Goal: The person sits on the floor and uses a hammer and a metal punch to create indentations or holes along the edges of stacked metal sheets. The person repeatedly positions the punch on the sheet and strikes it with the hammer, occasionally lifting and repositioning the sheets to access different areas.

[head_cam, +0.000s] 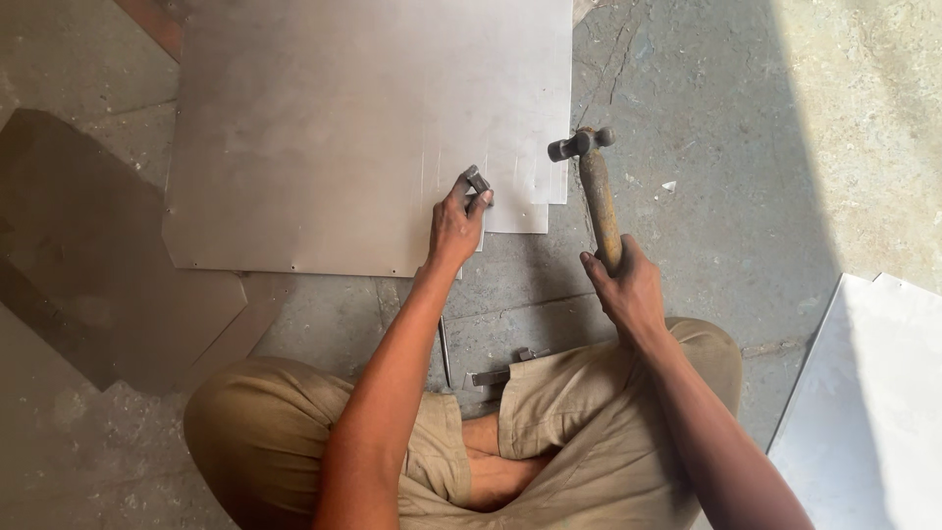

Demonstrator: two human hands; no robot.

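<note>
Now your left hand [454, 228] pinches a small metal punch [478, 182] upright on the steel sheet [324, 128], near its lower right edge. Your right hand [628, 290] is clenched around the hammer [594, 186] handle, head raised just right of the punch.

A rough grey concrete floor [706, 196], cracked near the top centre of the frame, carries everything. A large, pale grey rectangular metal sheet [363, 128] lies flat on it across the upper middle. At the left edge, darker grey sheet-metal offcuts [88, 265] with angled corners lie overlapping on the floor. In the lower right corner another bright metal sheet [873, 402] rests in sunlight. Near the bottom centre a thin dark metal rod [444, 351] and a small grey metal bracket [502, 371] lie on the concrete.
</note>
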